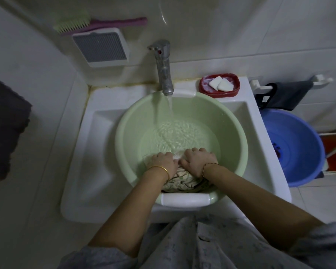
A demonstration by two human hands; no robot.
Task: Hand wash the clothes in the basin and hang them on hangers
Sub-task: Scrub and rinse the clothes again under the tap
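Both of my hands sit together at the basin's (124, 121) six o'clock: left hand (163, 162) and right hand (198, 160), fingers curled, grip the patterned cloth (182, 180) bunched against the near wall. Water pours from the faucet (163, 66) at twelve o'clock.

No lettering, brand, number or sign can be read anywhere; the small red dot on the chrome metal tap (162, 66), at twelve o'clock, is perhaps a hot-water mark.
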